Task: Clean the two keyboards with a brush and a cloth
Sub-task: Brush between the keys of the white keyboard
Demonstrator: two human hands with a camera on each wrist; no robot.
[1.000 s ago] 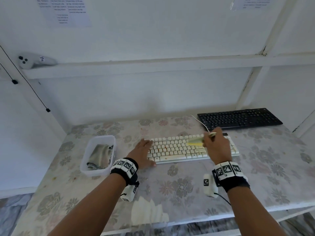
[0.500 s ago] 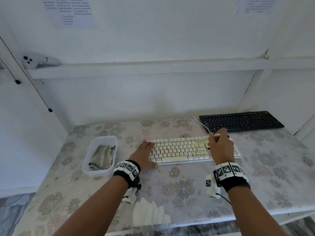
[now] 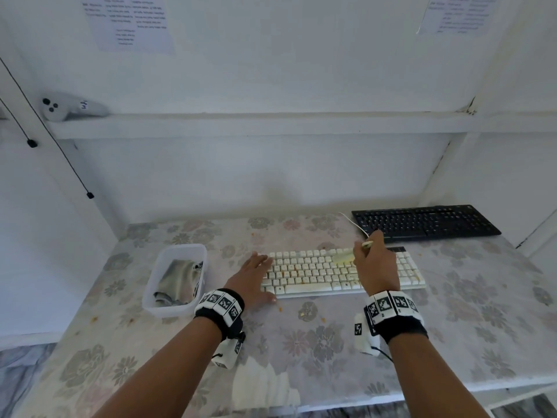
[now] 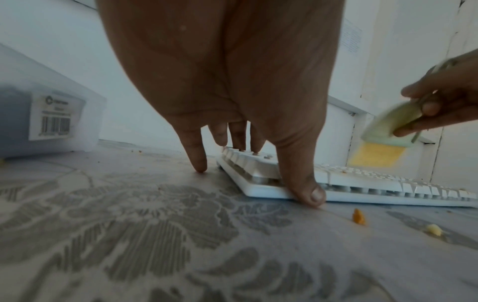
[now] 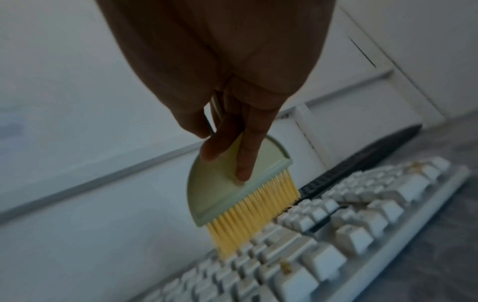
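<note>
A white keyboard [image 3: 313, 273] with crumbs and stains on its keys lies in the middle of the table. My left hand [image 3: 254, 274] rests flat on its left end, fingers straight [image 4: 243, 141], thumb against the front edge. My right hand [image 3: 372, 263] grips a pale green brush [image 5: 227, 183] with yellow bristles [image 5: 258, 210] that touch the upper key rows [image 5: 297, 255]. The brush [image 4: 388, 126] is blurred in the left wrist view. A black keyboard [image 3: 425, 221] lies at the back right. A grey cloth [image 3: 179, 280] sits in a clear tub [image 3: 156, 303] on the left.
Orange and yellow crumbs [image 4: 359, 217] lie on the flowered tablecloth [image 3: 301, 342] in front of the white keyboard. A white cable [image 3: 354, 223] runs back from it. A white controller [image 3: 69, 108] sits on the shelf above. White walls close in the back and sides.
My right hand has swept the brush back and forth over the upper right key rows. The left hand has stayed on the keyboard's left end.
</note>
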